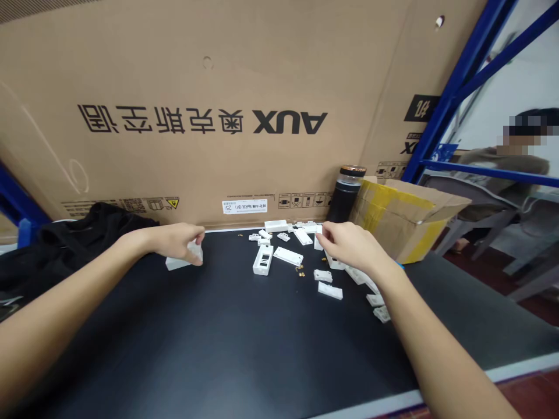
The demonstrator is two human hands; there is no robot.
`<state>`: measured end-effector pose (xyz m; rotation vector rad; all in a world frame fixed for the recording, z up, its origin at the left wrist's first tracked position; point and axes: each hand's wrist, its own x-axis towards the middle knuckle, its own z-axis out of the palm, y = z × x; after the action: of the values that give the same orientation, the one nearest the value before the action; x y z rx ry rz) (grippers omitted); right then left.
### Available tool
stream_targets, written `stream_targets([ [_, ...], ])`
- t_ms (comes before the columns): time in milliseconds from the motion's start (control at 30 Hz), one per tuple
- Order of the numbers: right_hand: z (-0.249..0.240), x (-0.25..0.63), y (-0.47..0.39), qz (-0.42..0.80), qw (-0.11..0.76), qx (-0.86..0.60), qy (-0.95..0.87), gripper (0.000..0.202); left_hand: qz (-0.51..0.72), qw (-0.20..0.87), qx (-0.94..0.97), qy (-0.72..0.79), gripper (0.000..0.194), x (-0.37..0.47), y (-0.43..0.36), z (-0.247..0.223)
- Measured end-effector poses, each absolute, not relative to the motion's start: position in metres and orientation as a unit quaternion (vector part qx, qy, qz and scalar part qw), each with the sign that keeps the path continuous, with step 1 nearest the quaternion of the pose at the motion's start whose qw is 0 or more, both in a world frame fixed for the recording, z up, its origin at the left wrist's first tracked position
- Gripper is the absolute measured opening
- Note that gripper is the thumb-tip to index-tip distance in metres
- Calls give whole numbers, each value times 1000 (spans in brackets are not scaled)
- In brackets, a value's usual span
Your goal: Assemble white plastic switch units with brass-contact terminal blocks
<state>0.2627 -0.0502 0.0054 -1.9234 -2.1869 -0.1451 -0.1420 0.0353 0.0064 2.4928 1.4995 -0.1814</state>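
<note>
Here, both hands (177,241) (349,244) pinching white pieces (176,263) (318,242), loose parts (288,256) between, flask (343,201) and carton (388,218) crowding the right.

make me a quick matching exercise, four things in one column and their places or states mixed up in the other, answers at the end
1. left hand
2. flask
3. cardboard box
4. black cloth

A. crumpled at the table's left end
B. at a white plastic piece
C. banded with yellow tape
D. upright, with a copper-coloured lid top

Pairs: 1-B, 2-D, 3-C, 4-A
</note>
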Motion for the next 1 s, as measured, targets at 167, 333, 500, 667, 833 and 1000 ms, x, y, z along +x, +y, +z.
stream_targets([
  [167, -10, 258, -46, -1, 77, -588, -805, 12, 177, 107, 886, 416, 45, -63, -11, -26],
  [333, -30, 225, -40, -3, 106, -568, -816, 23, 174, 96, 897, 396, 34, -20, -41, -68],
  [500, -46, 213, -31, 8, 128, -586, -800, 21, 204, 76, 877, 429, 22, -27, -38, -76],
  [667, -53, 214, -24, 20, 156, -606, -780, 22, 257, 89, 851, 450, 16, -29, -35, -75],
  [833, -34, 223, -31, 25, 202, -592, -779, 23, 350, 122, 810, 456, 15, -31, -30, -78],
  [1000, -16, 218, -53, 102, 167, -458, -867, 27, 370, 147, 801, 448, 17, -32, -25, -78],
])
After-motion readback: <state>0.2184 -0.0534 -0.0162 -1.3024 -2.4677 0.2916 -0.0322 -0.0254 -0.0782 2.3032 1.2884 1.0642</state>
